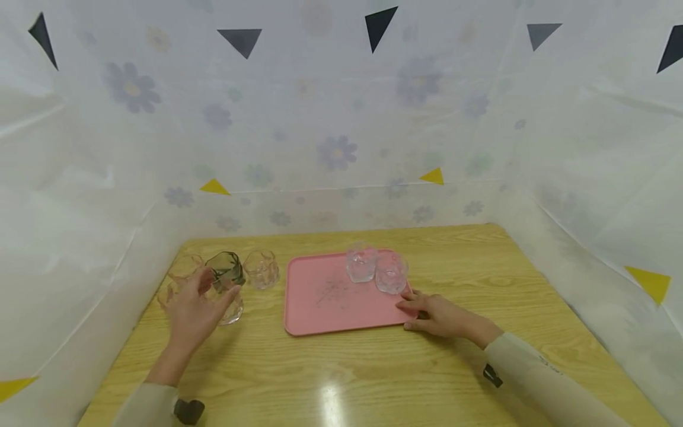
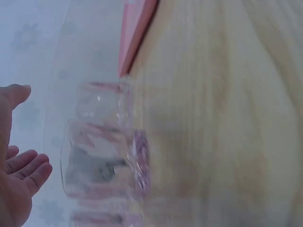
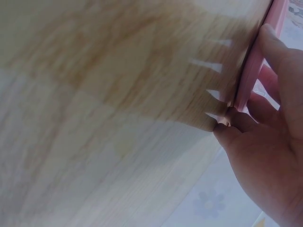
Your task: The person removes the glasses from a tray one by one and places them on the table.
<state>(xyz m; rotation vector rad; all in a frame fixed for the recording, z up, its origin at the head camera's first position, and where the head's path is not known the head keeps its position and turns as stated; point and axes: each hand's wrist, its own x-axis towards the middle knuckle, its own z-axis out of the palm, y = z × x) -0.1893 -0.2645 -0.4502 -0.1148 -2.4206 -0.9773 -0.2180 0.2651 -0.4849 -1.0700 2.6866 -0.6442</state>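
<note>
My left hand [image 1: 194, 308] hovers over a group of faceted glasses at the left, thumb and fingers spread apart with nothing between them. Among these glasses, a dark smoky glass [image 1: 226, 268] stands behind the fingers and a clear glass [image 1: 233, 311] sits partly hidden under the hand. In the left wrist view, a pink-tinted glass [image 2: 102, 161] stands just beyond the palm. My right hand [image 1: 440, 315] holds the front right corner of a pink tray [image 1: 320, 314], thumb at its front edge. Two clear glasses, one further back [image 1: 361, 264] and one nearer [image 1: 392, 274], stand on the tray's right side.
Beside the smoky glass stands a pale pink glass [image 1: 261, 271], left of the tray. More pinkish glasses [image 1: 185, 265] are at the table's left edge. White flowered sheeting [image 1: 336, 118] encloses the wooden table [image 1: 277, 379] at the back and both sides.
</note>
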